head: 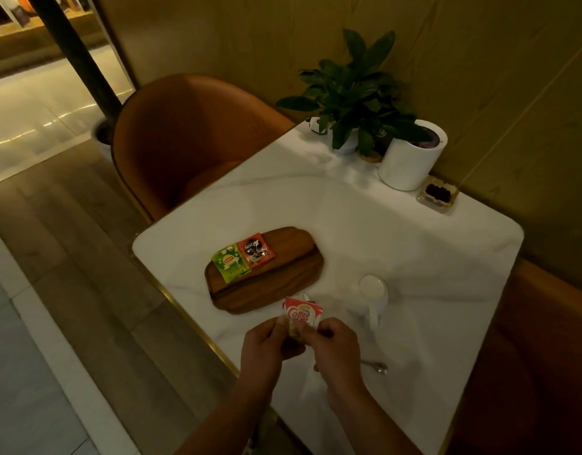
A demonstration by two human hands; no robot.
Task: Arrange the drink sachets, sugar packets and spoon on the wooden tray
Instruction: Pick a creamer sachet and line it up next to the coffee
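Both hands meet at 6 o'clock over the near edge of the desk [398, 224]: the left hand [266, 343] and right hand [335, 346] each pinch a lower corner of a small stack of Coffee-mate sachets [302, 315], held upright and squared, apparently to even the edges before laying them down. The wooden tray [283, 274] lies just beyond at 12 o'clock from the hands, carrying a green tea sachet [230, 262] and a red coffee sachet [256, 251] side by side at its left end; the right end is bare, evidently reserved for further items. A white cup [375, 290] stands at 2 o'clock beside the tray. The spoon [376, 366] rests on the desk at 4 o'clock, not yet placed. Sugar packets cannot be identified.
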